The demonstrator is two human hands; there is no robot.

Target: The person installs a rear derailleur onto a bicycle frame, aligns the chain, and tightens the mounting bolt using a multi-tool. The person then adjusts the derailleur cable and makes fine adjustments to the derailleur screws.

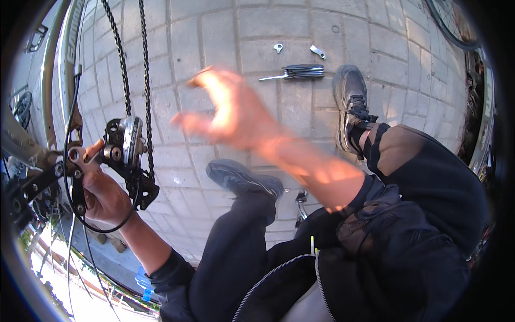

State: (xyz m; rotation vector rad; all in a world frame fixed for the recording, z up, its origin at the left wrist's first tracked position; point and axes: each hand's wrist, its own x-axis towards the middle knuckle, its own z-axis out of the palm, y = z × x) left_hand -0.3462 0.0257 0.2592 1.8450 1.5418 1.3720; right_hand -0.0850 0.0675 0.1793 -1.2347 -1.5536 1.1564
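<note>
At the left, my left hand (107,196) is closed around the rear dropout (78,156) of a bicycle frame, with a fingertip showing above it. Right beside those fingers hangs a rear derailleur (127,147), with the black chain (146,70) running up from it. A black cable (68,107) loops down past the same hand. Blurred by motion, my right hand (225,110) is in the air over the paving, its thumb and fingers spread, nothing visible in them. It is nearest the folding multi-tool (303,71), which lies on the ground with one bit swung out.
Two small silver metal pieces, one squat (278,48) and one longer (317,52), lie beyond the multi-tool. A metal tool (301,204) lies between my legs. My shoes (351,94) rest on the grey paving (263,24). Part of a wheel (450,27) shows at the far right.
</note>
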